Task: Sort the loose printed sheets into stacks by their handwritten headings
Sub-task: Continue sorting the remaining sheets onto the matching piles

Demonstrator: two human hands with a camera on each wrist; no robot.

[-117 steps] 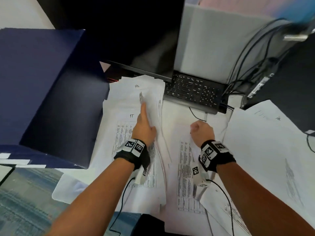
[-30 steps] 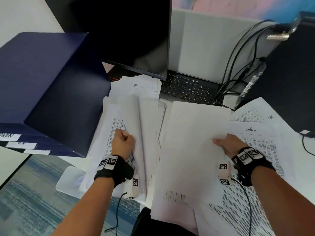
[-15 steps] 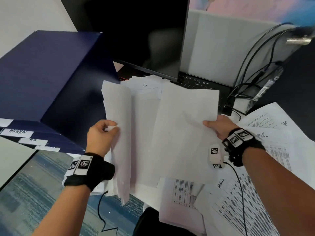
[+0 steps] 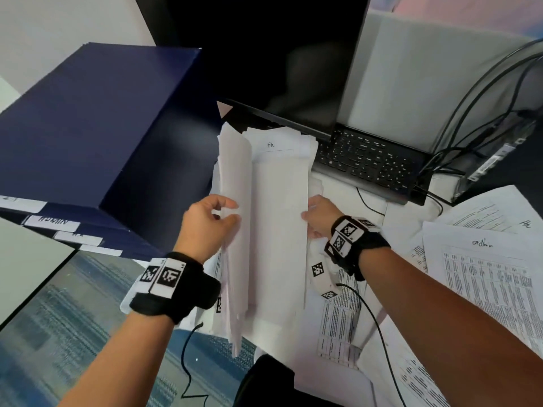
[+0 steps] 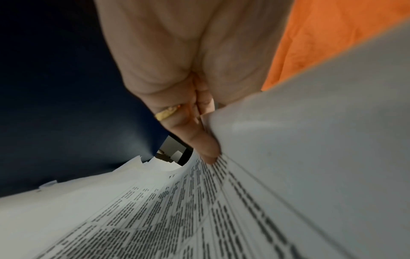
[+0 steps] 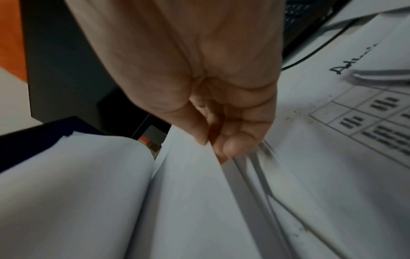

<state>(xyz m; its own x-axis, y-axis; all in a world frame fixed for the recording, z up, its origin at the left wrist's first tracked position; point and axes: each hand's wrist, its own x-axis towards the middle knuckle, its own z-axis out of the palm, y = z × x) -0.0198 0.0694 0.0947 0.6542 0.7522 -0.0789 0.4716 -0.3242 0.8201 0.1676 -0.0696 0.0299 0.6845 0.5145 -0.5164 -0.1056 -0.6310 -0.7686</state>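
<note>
Gripping opposite sheaf [image 4: 276, 230] edges, both hands

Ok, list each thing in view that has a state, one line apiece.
left hand: grips the left bundle's edge.
right hand: pinches the right bundle's edge.
left bundle of sheets: lifted, curled, blank side up.
right bundle of sheets: lifted, blank side up.
monitor: screen dark.
keyboard: partly under the monitor's edge.
blue box: closed, labels on its near edge.
</note>
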